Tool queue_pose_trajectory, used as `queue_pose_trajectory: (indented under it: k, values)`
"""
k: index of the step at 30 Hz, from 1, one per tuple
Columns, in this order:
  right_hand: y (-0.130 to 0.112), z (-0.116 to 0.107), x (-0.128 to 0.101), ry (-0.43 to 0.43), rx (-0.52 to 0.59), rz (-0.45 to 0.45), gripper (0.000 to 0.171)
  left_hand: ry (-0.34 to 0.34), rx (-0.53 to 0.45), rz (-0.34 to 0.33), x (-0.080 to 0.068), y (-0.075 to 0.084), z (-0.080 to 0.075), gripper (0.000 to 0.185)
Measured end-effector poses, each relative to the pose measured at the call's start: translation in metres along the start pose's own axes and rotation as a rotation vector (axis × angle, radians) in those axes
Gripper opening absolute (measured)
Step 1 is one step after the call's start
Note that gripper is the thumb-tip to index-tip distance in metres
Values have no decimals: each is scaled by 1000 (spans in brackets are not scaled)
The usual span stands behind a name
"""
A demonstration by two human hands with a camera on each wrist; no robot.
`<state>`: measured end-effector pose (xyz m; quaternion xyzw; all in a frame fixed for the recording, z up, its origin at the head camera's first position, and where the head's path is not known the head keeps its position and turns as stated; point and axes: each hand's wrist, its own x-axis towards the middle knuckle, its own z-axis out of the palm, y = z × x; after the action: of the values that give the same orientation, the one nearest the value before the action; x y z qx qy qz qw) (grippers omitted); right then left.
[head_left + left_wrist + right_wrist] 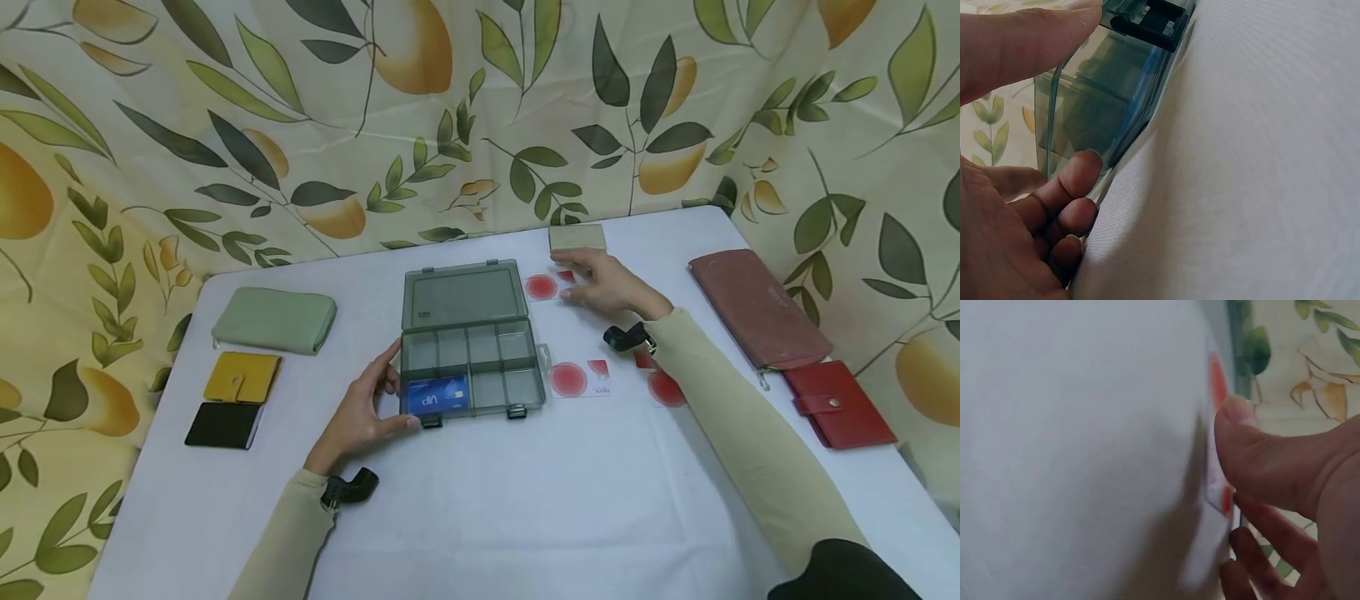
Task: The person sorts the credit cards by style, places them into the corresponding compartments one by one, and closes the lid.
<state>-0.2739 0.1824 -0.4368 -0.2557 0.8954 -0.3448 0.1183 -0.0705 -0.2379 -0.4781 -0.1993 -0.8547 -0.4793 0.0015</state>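
Head view: wallets (274, 319) flank box (471, 346)

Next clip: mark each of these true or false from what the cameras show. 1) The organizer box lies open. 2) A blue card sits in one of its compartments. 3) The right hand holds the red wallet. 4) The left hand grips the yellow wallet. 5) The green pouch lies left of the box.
1) True: the organizer box lies open, its lid flat behind it.
2) True: the blue card lies in the front left compartment.
3) False: the right hand is at a white card with a red dot; the red wallet lies untouched at the table's right edge.
4) False: the left hand holds the box's front left corner; the yellow wallet lies apart.
5) True: the green pouch lies left of it.
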Motion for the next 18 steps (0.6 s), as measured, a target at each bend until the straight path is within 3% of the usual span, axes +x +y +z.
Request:
queue_pose_trajectory:
  k: [5, 13, 18]
  values:
    - [12, 5, 6, -14, -121, -42, 58, 4, 0, -1, -1, 1, 1, 114]
    - [3, 5, 2, -40, -81, 94, 55, 3, 7, -12, 0, 0, 1, 114]
    - [-3, 4, -9, -46, -88, 103, 45, 9, 3, 4, 0, 0, 1, 113]
